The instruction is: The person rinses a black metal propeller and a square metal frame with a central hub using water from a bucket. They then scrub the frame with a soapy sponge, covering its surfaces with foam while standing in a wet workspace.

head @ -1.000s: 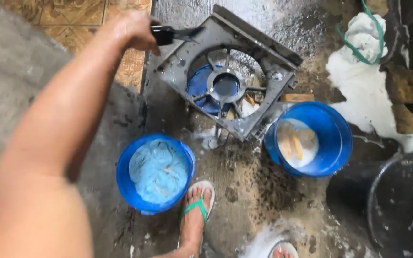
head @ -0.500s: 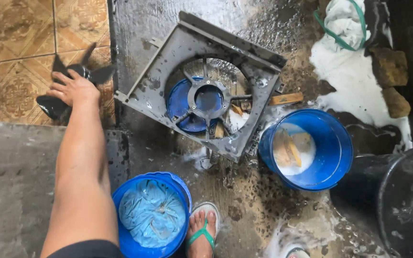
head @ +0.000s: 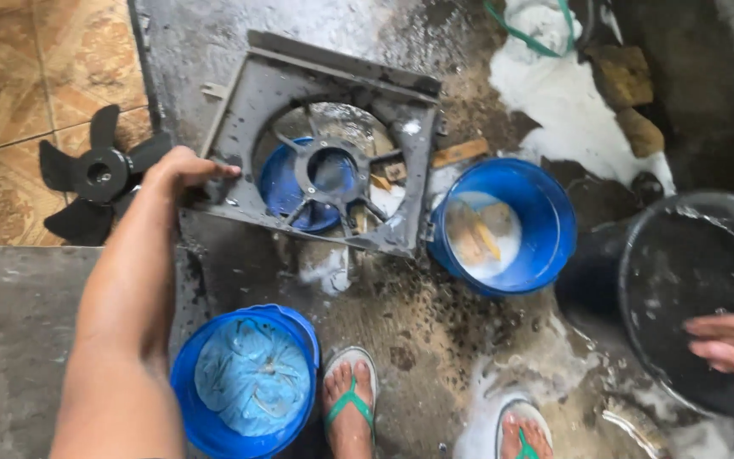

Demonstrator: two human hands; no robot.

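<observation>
Grey metal fan housing [head: 324, 144], square with a round opening and a spoked hub at its middle, lies tilted on the wet concrete floor [head: 401, 340], its near edge low and its far edge raised, seemingly propped over a blue basin [head: 286, 191] that shows through the opening, which would let wash water drain off it. Left hand [head: 182, 170] reaches out along the forearm and rests on the housing's left corner, fingers extended and curled loosely over the edge rather than clenched, as if steadying the frame. Just beyond that hand, on the brown tiled floor [head: 10, 102], sits the black fan blade [head: 95, 174], set apart on the dry side, away from the suds. Right hand [head: 732, 348] shows only at the frame's right edge, fingers open and flat, touching the rim of a large black tub [head: 698, 289]. Between tub and housing stands a blue bucket [head: 507, 225] holding soapy water and a yellowish sponge, close enough for either hand. Nearer the person, a second blue bucket [head: 244, 382] holds a light blue cloth, beside two feet in green-strapped sandals [head: 352, 395]. White foam [head: 567, 110] spreads over the ground at the upper right
</observation>
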